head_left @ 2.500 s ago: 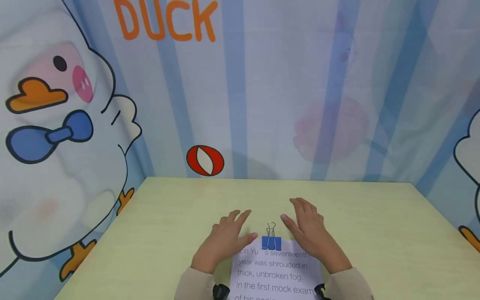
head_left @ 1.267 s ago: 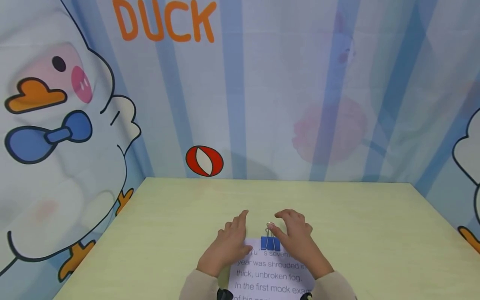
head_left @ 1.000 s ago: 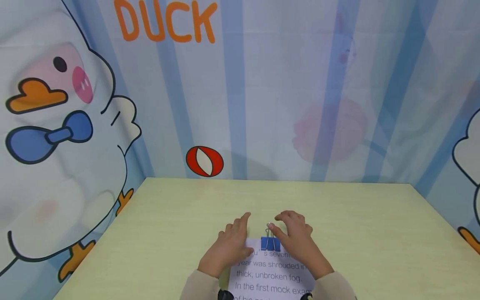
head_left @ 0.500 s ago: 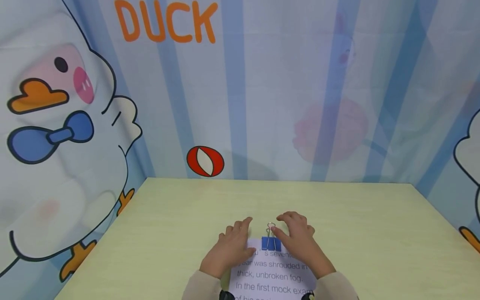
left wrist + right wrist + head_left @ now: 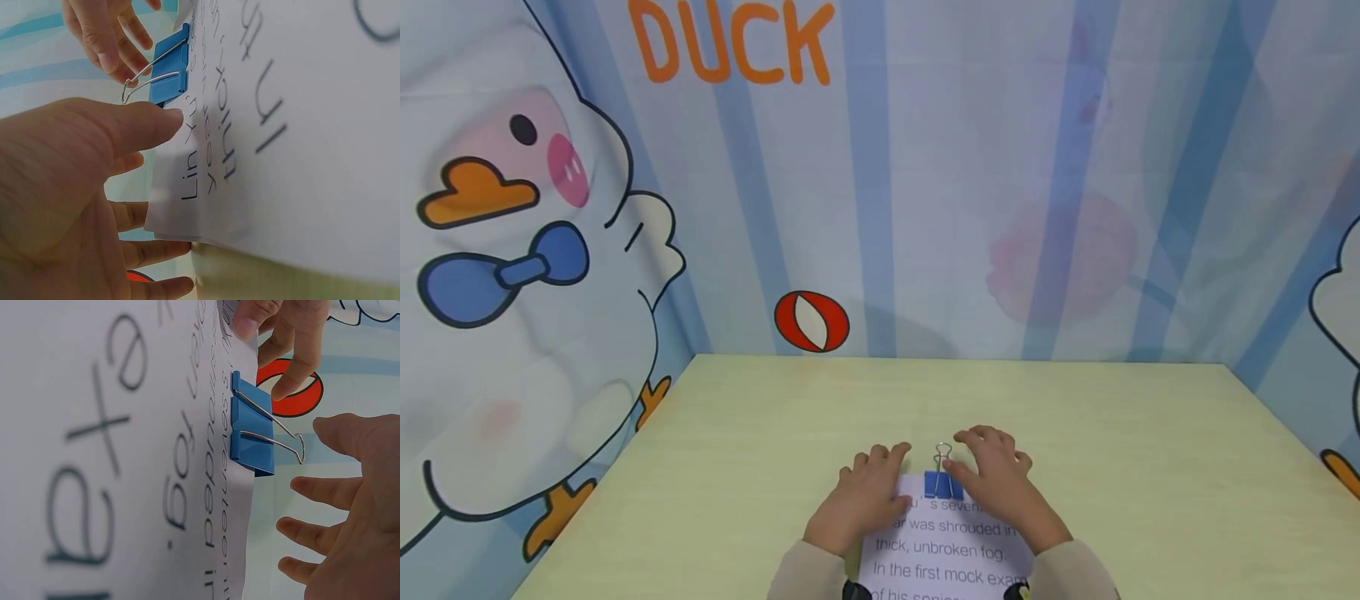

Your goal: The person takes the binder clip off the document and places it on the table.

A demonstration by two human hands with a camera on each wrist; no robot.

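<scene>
Duck figure: the printed duck (image 5: 550, 350) fills the left side of the frame; blue bow tie, orange beak, pink cheek
Lettering: the orange word DUCK (image 5: 763, 77) stands at the upper left of the frame
Ball print: the red-and-white ball (image 5: 786, 321) sits left of centre, just above the table's far edge
Left hand: the left hand (image 5: 865, 492) is at lower centre, left of the clip; fingers loosely bent, apart from the thumb; thumb tip over the paper's upper-left part; whether it presses, cannot tell
Paper: the printed paper (image 5: 951, 562) lies at bottom centre, on the pale yellow table (image 5: 1112, 450); one line reads "thick, unbroken fog."
Clip: the blue binder clip (image 5: 943, 485) is at lower centre, between the hands, fastened on the paper's top edge; its silver handles point away from the text
Right hand: the right hand (image 5: 1000, 479) is right of the clip; thumb and fingers spread apart; thumb tip just beside the handles, clear of them in the right wrist view
Right edge: part of another white printed figure (image 5: 1341, 292)
</scene>
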